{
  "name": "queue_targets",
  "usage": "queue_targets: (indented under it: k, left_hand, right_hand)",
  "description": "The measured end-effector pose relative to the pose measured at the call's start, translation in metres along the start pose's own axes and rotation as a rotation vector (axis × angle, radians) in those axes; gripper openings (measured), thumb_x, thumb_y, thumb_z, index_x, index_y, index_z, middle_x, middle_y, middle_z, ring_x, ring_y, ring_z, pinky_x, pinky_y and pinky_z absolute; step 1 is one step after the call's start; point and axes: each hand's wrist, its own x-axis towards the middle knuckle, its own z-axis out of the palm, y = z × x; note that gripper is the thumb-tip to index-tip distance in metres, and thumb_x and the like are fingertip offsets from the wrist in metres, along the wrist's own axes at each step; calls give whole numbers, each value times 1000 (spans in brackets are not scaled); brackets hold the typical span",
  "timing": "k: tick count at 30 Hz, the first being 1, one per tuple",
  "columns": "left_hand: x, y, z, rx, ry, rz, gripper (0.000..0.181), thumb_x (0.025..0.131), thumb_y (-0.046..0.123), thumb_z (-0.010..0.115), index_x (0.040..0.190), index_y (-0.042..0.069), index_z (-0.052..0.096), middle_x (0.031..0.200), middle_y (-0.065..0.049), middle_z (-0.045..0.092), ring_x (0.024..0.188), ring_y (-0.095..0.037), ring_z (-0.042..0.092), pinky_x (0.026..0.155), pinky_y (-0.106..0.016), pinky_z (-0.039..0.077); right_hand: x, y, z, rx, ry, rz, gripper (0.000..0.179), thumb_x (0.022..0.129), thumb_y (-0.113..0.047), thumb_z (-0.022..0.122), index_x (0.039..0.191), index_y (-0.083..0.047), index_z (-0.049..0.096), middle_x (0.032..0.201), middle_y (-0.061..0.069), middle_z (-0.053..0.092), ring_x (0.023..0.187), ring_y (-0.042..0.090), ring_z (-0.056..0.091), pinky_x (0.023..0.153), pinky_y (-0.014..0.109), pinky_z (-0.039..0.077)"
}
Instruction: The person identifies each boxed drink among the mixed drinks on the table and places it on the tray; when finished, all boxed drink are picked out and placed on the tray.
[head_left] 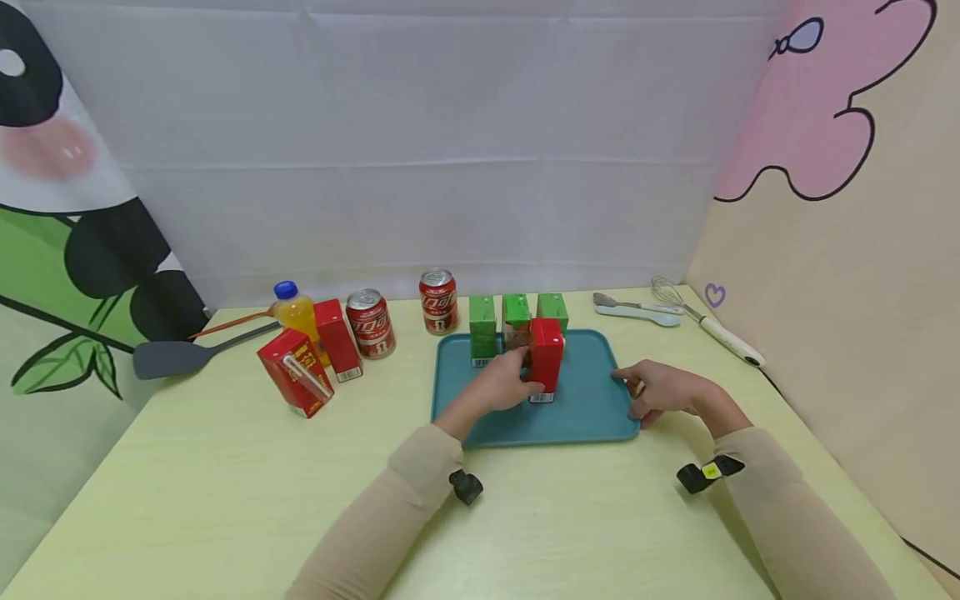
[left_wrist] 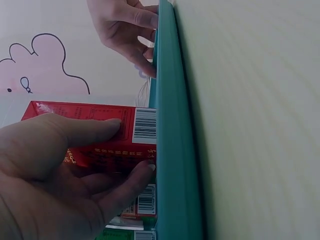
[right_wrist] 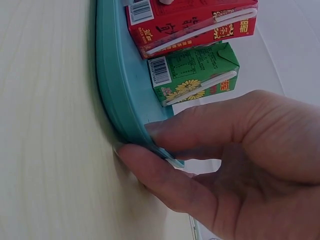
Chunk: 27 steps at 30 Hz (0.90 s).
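While pinching the tray [head_left: 592, 400] with right hand [head_left: 667, 389], clamping left hand [head_left: 497, 383] on red carton [head_left: 546, 358] (partly hiding far-middle green carton [head_left: 516, 308]).

The desk [head_left: 300, 467] carries a teal tray [head_left: 592, 400], cans [head_left: 438, 303] near the back edge, a bottle [head_left: 294, 315], red cartons [head_left: 338, 340] and spatula [head_left: 172, 359] toward the left, a whisk [head_left: 723, 336] by the right.

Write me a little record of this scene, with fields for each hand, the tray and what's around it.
left hand: grips an upright red carton
right hand: pinches the right edge of the tray
on tray: three green-topped cartons, behind the red one
left of tray: two more red cartons, blue-capped bottle, can, dark spatula
near back left corner: another can
right, toward back: whisk
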Motion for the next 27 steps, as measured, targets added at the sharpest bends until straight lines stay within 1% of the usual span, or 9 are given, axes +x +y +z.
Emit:
queue_targets:
  k: [6, 11, 18, 24, 27]
  left_hand:
    - [5, 2, 8, 54, 1, -12, 60, 96, 14, 68, 147, 0, 40, 133, -14, 59, 115, -28, 59, 96, -44, 51]
    - [9, 0, 16, 121, 2, 1, 53, 96, 12, 67, 142, 1, 44, 131, -12, 60, 114, -27, 60, 97, -43, 51]
    - [10, 4, 21, 133, 37, 1, 50, 94, 13, 70, 136, 0, 46, 126, -13, 62, 108, -27, 61, 94, -42, 53]
    - [10, 9, 23, 115, 40, -29, 50, 94, 14, 72, 134, -1, 47, 125, -15, 62, 108, -28, 61, 91, -42, 54]
    - [12, 10, 24, 114, 41, -31, 52, 93, 15, 72, 135, -1, 47, 124, -15, 63, 107, -28, 62, 89, -41, 54]
  right_hand:
    - [1, -3, 0, -5, -1, 6, 79, 79, 9, 69, 149, 12, 33, 110, 21, 46, 88, 25, 58, 74, 40, 60]
    - [1, -3, 0, -13, -1, 13, 78, 79, 8, 69, 149, 12, 34, 112, 22, 47, 89, 26, 60, 75, 39, 60]
    - [2, 0, -2, -6, 2, 20, 78, 80, 8, 69, 149, 12, 33, 111, 21, 46, 89, 26, 59, 74, 39, 60]
    - [3, 1, -1, -10, 5, 21, 79, 79, 8, 69, 149, 12, 33, 109, 20, 47, 89, 25, 59, 74, 39, 60]
    - [3, 1, -1, -4, 6, 27, 79, 79, 9, 69, 149, 12, 32, 108, 20, 46, 88, 25, 60, 74, 39, 60]
